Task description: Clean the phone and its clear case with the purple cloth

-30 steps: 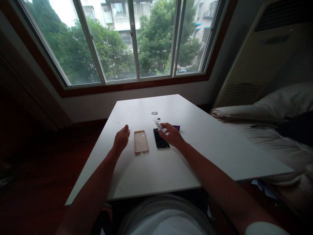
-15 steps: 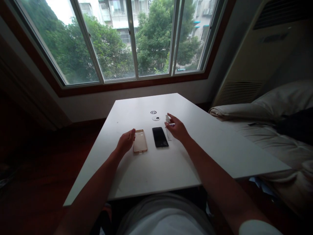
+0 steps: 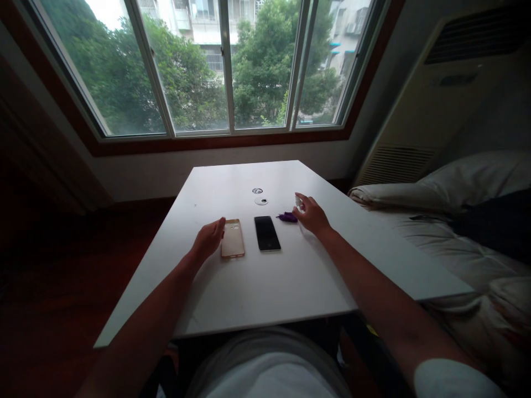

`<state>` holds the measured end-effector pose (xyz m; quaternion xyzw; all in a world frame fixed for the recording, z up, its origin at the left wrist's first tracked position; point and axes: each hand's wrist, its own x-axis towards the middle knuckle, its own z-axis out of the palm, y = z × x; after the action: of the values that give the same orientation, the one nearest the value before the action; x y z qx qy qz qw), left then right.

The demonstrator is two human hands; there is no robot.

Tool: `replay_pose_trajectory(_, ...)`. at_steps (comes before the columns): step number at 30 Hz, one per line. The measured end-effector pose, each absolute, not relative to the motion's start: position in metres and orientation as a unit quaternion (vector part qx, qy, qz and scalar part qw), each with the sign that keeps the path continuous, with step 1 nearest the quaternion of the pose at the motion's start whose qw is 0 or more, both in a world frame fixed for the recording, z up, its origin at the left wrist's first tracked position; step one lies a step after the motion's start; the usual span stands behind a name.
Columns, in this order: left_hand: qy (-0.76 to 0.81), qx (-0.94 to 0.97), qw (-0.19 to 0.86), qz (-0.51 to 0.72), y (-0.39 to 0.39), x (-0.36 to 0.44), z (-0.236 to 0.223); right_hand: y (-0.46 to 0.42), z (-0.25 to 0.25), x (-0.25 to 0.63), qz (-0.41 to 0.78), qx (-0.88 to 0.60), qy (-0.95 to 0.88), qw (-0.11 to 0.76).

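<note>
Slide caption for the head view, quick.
Left hand at a phone case, right hand holding a whitish object, black phone between.

head-worn camera | behind and above near edge of counter [image 3: 307, 276], close to it | faces forward and down, window [image 3: 199, 83] past far edge | four corners in frame

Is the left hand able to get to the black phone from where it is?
Probably yes. The left hand is at the left edge of the phone case, and the black phone lies to the case's right. Only the flat case seems in between, and nothing covers the phone.
</note>
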<state>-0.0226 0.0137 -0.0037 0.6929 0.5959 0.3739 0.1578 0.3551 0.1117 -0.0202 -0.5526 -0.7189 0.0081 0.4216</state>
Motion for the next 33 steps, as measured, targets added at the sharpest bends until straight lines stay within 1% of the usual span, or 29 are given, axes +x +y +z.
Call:
replay_pose_trajectory(2,0.594,0.696,0.158,0.371,0.015,-0.022,-0.005,0.108,-0.023,0.362,0.004,-0.543,-0.719,0.434)
replay_pose_trajectory(7,0.598,0.695,0.159,0.368,0.014,-0.022,-0.006,0.098,-0.034,0.375,0.016,-0.563,-0.646,0.514)
replay_pose_trajectory(14,0.604,0.687,0.160,0.371,0.010,-0.020,-0.001,0.095,-0.038,0.367,0.099,-0.598,-0.612,0.509)
replay_pose_trajectory(16,0.604,0.688,0.157,0.370,0.009,-0.020,0.000,0.091,-0.034,0.362,0.085,-0.587,-0.620,0.513)
replay_pose_trajectory(18,0.603,0.689,0.155,0.372,0.010,-0.020,0.000,0.085,-0.030,0.359,0.038,-0.564,-0.644,0.515)
replay_pose_trajectory(20,0.601,0.690,0.155,0.372,0.010,-0.020,-0.001,0.080,-0.026,0.355,-0.006,-0.543,-0.668,0.509)
replay_pose_trajectory(22,0.601,0.689,0.154,0.374,0.011,-0.020,-0.001,0.076,-0.024,0.352,-0.022,-0.540,-0.679,0.496)
replay_pose_trajectory(28,0.599,0.693,0.154,0.371,0.010,-0.020,0.000,0.075,-0.026,0.346,0.011,-0.574,-0.678,0.458)
replay_pose_trajectory(33,0.603,0.693,0.149,0.366,0.011,-0.020,-0.001,0.078,-0.024,0.348,0.006,-0.594,-0.688,0.416)
